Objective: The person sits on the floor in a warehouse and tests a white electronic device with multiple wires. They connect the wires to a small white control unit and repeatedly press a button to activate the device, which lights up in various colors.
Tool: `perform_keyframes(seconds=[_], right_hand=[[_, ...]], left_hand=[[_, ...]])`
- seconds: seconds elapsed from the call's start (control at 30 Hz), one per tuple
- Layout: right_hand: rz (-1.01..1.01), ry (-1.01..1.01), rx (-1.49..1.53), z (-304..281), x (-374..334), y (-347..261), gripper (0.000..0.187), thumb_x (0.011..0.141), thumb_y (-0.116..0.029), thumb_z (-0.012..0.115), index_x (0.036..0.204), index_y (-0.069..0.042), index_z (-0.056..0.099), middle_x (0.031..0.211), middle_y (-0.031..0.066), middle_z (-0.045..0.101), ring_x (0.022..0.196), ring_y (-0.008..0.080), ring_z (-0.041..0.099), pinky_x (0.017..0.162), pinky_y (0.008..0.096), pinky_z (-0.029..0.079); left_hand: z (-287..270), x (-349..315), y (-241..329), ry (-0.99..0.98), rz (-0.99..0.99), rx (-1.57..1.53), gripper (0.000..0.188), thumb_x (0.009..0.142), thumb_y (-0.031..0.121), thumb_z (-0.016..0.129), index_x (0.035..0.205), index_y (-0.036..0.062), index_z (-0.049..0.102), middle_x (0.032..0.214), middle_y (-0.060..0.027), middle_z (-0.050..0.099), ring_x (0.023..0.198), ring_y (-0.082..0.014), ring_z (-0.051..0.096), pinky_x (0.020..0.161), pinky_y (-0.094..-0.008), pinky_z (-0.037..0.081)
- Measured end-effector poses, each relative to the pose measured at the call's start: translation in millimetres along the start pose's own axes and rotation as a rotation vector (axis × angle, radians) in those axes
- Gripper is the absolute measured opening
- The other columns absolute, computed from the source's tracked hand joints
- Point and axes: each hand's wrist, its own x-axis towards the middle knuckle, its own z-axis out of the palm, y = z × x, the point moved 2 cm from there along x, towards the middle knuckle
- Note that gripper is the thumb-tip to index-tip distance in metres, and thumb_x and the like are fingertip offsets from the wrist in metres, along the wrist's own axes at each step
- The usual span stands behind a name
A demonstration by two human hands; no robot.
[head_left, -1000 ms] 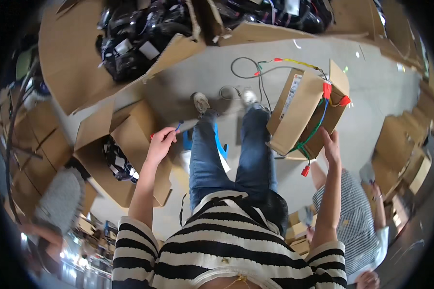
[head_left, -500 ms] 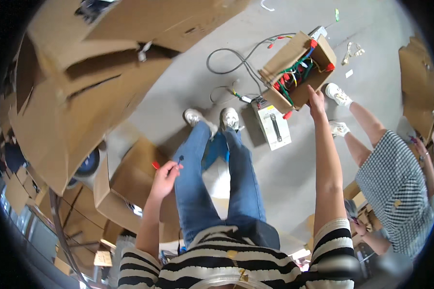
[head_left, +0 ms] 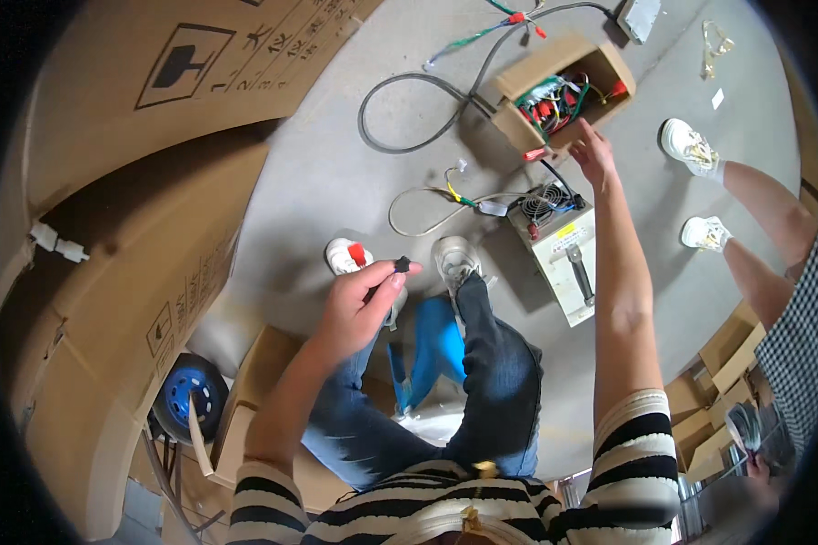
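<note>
Left hand [head_left: 368, 304]: thumb and forefinger pinching a small black piece [head_left: 403, 264]; red piece [head_left: 356, 254] showing just beyond the knuckles.
Right hand [head_left: 596, 162]: at the near rim of an open small carton [head_left: 541, 65]; grip cannot be told.
Wires [head_left: 554, 104]: multicoloured, red-ended, inside that carton, just beyond the right fingers.
Metal box [head_left: 559, 263]: pale, handled, left of the right forearm.
Grey cable [head_left: 470, 96]: looped on the floor, between and beyond the hands.
Large carton [head_left: 154, 118]: left of the left hand.

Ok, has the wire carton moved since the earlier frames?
Yes: the carton has gone forward, farther from the white case on the floor.
</note>
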Motion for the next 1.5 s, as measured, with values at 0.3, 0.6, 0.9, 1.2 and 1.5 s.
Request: perform_keyframes(seconds=[0.3,0.6,0.9,1.2,1.5], right_hand=[[-0.537,-0.305,-0.866,103.4,-165.0,78.4,0.032,0.073,-0.029,0.054,0.093,-0.004,0.055,0.083,0.0164,0.057,0.075,0.0297,0.055,0.069,0.0356,0.043],[-0.279,-0.415,-0.251,177.7,-119.1,95.1,0.031,0.076,-0.028,0.051,0.081,0.002,0.058,0.064,0.0054,0.056,0.058,0.0123,0.049,0.055,0.0264,0.039],[-0.339,-1.078,-0.168,98.3,-310.5,-2.0,0.016,0.08,-0.017,0.051,0.08,-0.001,0.056,0.068,-0.0002,0.052,0.065,0.006,0.045,0.057,0.0204,0.036],[-0.565,-1.203,-0.162,26.0,-440.3,-85.4,0.008,0.077,-0.007,0.05,0.073,-0.001,0.051,0.069,0.0064,0.051,0.063,0.0166,0.049,0.058,0.0258,0.038],[-0.656,-1.316,0.135,-28.8,-523.7,-75.7,0.01,0.076,-0.003,0.051,0.082,0.001,0.056,0.106,0.0159,0.048,0.092,0.0193,0.048,0.076,0.0291,0.037]], left_hand=[[-5.3,-20.5,-14.9,0.007,0.047,0.059,0.017,0.081,0.007,0.042,0.089,-0.0002,0.056,0.05,0.0,0.04,0.045,-0.0052,0.033,0.043,-0.0215,0.029],[0.0,-53.2,-24.3,0.047,-0.032,0.005,0.019,0.083,0.011,0.042,0.092,0.0013,0.056,0.05,0.0015,0.034,0.047,-0.0039,0.031,0.045,-0.0212,0.029],[-6.7,-82.2,-5.0,0.077,0.225,0.141,0.015,0.081,0.009,0.045,0.086,0.0009,0.057,0.055,-0.003,0.046,0.048,-0.0077,0.038,0.046,-0.0231,0.033],[27.7,-180.2,47.8,0.171,0.235,-0.231,0.013,0.082,0.009,0.045,0.076,0.0011,0.053,0.063,-0.0029,0.05,0.056,-0.0101,0.043,0.052,-0.021,0.034],[36.7,-275.0,88.0,-0.005,1.066,-1.445,0.026,0.086,0.026,0.034,0.071,0.0083,0.045,0.051,0.0014,0.033,0.05,-0.01,0.027,0.056,-0.0257,0.025]])
